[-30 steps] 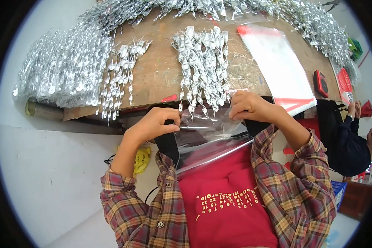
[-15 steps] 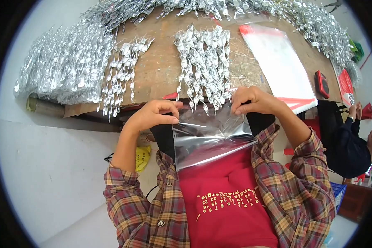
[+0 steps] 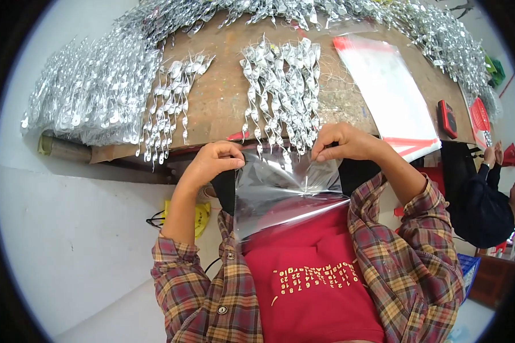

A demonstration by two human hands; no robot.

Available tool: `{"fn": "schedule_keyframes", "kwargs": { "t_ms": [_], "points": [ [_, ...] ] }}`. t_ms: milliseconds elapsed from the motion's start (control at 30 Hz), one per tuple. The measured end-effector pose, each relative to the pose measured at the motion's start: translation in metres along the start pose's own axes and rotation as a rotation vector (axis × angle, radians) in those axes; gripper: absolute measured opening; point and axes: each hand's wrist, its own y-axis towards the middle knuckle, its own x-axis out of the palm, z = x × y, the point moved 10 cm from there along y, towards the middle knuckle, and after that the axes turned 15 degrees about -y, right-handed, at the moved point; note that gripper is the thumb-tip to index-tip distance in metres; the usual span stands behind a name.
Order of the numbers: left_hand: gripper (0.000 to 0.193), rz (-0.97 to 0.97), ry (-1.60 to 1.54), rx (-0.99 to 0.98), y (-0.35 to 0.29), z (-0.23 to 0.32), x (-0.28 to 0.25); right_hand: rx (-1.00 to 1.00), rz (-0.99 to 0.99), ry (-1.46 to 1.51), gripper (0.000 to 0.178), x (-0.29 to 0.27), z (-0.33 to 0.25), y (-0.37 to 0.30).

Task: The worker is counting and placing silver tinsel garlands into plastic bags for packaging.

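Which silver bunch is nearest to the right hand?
The middle bunch; its tips hang beside the right hand. The small bunch and big pile lie farther left, the rest farther off.

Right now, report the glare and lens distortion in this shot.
Head view: bright streaks cross the clear plastic between the left hand and right hand; head view: the silver spirals glint in many small highlights; head view: the fisheye bends the outline of the table, and the picture's corners fall to black.

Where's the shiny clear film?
In the head view's centre, the clear plastic film stretches from left hand to right hand, partly over the red shirt.
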Motion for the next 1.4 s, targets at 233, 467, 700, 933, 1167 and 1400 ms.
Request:
{"fn": "schedule_keyframes", "kwargs": {
  "t_ms": [233, 467, 700, 933, 1167, 1400],
  "points": [
    [0.012, 0.372, 0.614, 0.646, -0.042, 0.055, 0.013, 0.032, -0.025, 0.024, 0.016, 0.001, 0.002, 0.001],
    [0.006, 0.128, 0.271, 0.277, -0.023, 0.032, 0.010, 0.089, -0.036, 0.122, 0.016, 0.002, 0.016, 0.000],
    [0.002, 0.004, 0.126, 0.367, -0.031, 0.045, 0.023, 0.077, -0.034, 0.112, 0.017, 0.003, 0.017, -0.001],
    [0.008, -0.048, 0.573, 0.453, -0.028, 0.053, 0.033, 0.080, -0.034, 0.112, 0.017, 0.002, 0.015, -0.002],
    [0.013, -0.075, 0.381, 0.187, -0.003, 0.009, 0.006, 0.025, -0.031, -0.026, 0.018, 0.005, 0.001, 0.007],
    [0.011, -0.028, 0.204, 0.126, 0.002, 0.013, -0.005, 0.011, 0.023, -0.076, 0.016, -0.007, -0.003, 0.008]
  ]
}}
